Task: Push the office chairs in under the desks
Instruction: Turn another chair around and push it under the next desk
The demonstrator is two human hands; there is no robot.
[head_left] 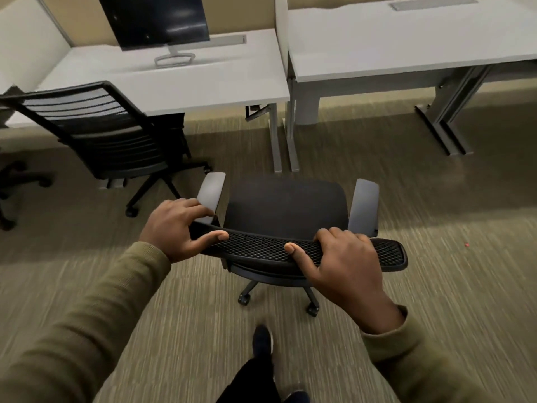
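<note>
A black mesh-backed office chair (286, 212) with grey armrests stands on the carpet right in front of me, its seat facing the desks. My left hand (177, 228) grips the left end of its backrest top. My right hand (343, 263) grips the backrest top right of the middle. A white desk (406, 50) stands ahead to the right, apart from the chair. A second black chair (107, 135) with a slatted back sits at the left white desk (209, 82), its seat partly under the desktop.
A dark monitor (157, 18) stands on the left desk. Grey desk legs (279, 141) rise between the two desks, and more legs (444, 123) stand at the right. Another chair base (17, 181) shows at the far left. My foot (261, 341) is behind the chair.
</note>
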